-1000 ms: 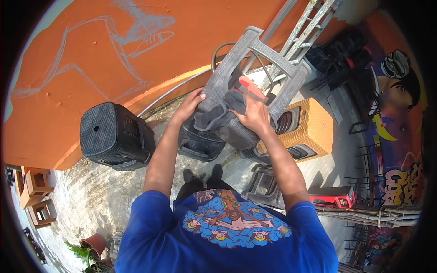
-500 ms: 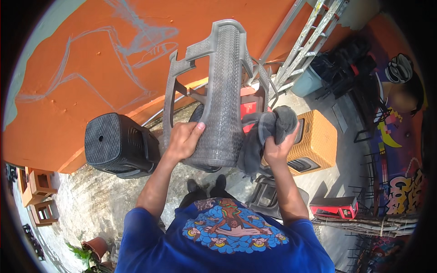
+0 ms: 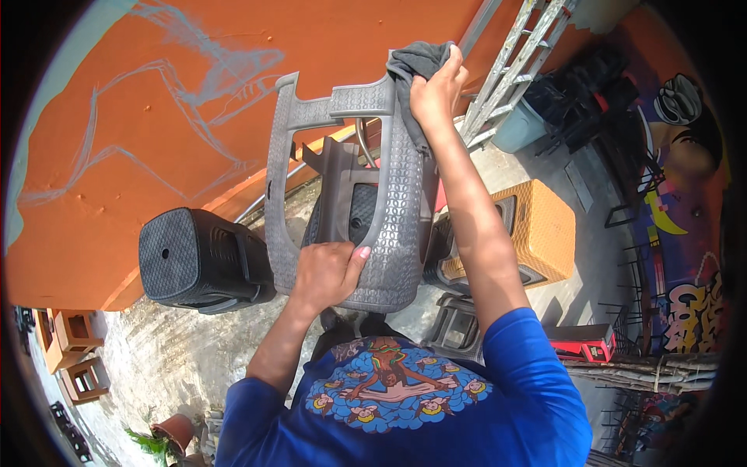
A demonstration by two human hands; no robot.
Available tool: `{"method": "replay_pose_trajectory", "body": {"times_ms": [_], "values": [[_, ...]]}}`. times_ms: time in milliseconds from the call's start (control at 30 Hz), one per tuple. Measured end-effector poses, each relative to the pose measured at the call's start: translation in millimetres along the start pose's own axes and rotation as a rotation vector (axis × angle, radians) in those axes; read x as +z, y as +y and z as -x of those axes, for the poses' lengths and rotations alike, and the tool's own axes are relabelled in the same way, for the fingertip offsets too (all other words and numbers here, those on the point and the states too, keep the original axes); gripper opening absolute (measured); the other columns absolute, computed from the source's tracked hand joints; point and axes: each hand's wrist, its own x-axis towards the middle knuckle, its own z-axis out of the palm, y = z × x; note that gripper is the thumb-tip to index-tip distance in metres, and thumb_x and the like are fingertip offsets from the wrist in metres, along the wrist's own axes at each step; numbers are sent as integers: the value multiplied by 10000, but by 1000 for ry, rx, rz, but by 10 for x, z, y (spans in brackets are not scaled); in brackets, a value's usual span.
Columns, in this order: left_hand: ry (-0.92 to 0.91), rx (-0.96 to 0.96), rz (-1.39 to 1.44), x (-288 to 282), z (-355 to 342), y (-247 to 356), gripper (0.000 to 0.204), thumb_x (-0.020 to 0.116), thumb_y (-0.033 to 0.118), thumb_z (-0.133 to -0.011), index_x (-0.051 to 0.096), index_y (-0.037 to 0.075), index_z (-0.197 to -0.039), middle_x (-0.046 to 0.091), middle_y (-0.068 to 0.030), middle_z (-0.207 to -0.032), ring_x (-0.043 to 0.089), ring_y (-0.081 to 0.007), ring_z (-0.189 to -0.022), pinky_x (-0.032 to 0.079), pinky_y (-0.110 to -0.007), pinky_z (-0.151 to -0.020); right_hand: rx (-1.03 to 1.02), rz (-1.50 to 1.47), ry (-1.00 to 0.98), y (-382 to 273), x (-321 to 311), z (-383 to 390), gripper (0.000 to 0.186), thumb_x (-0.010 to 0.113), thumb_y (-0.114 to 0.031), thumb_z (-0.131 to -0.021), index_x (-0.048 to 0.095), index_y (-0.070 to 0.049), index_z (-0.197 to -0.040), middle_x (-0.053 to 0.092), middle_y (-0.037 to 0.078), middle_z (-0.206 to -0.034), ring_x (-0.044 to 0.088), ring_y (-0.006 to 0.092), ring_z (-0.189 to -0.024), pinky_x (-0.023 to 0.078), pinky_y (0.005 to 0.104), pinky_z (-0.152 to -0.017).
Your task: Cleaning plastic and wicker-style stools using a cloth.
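Note:
A grey plastic stool with a woven surface pattern and open sides is held up in the middle of the view. My left hand grips its lower rim, thumb out along the edge. My right hand is closed on a dark grey cloth, pressed over the upper right corner of the stool. Part of the stool's far side and my right fingertips are hidden by the cloth and hand.
Black stools stand left; a yellow stool and dark grey stool right. An aluminium ladder leans by the orange wall. A blue bucket, red box, bundled sticks and potted plant surround me.
The stool has turned to show another side. My right hand has carried the cloth up to its top right corner; my left hand has moved down along with the stool's lower end.

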Motion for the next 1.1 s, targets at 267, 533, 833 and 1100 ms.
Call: {"method": "replay_pose_trajectory", "body": {"times_ms": [267, 533, 833, 1100], "values": [[-17, -43, -64, 184, -214, 144, 438, 573, 314, -964, 582, 43, -619, 582, -170, -576, 606, -362, -549, 464, -464, -507, -77, 235, -396, 310, -232, 474, 564, 720, -393, -792, 574, -205, -1302, 394, 209, -1425, 381, 454, -1311, 334, 605, -1055], [-7, -12, -134, 470, -265, 224, 399, 564, 267, -954, 586, 55, -617, 584, -152, -571, 612, -363, -566, 465, -465, -552, -194, -53, -407, 153, -1498, 2250, 446, 795, -193, -737, 630, -106, -1143, 488, 232, -1211, 502, 417, -1062, 447, 504, -879], [-169, 134, -215, 356, -262, 248, 393, 576, 266, -949, 604, 54, -619, 613, -148, -582, 634, -330, -557, 502, -436, -552, 26, -28, 197, 1331, -127, 286, 411, 753, -254, -839, 602, -75, -1177, 568, 200, -1096, 529, 354, -1080, 408, 429, -971], [-76, 36, -211, 481, -429, 95, 377, 564, 223, -955, 582, 47, -622, 591, -158, -577, 601, -352, -530, 470, -453, -522, -114, 18, -170, 927, -430, 1323, 424, 780, -227, -753, 632, -122, -1136, 507, 190, -1209, 474, 400, -1124, 416, 493, -950]]}}
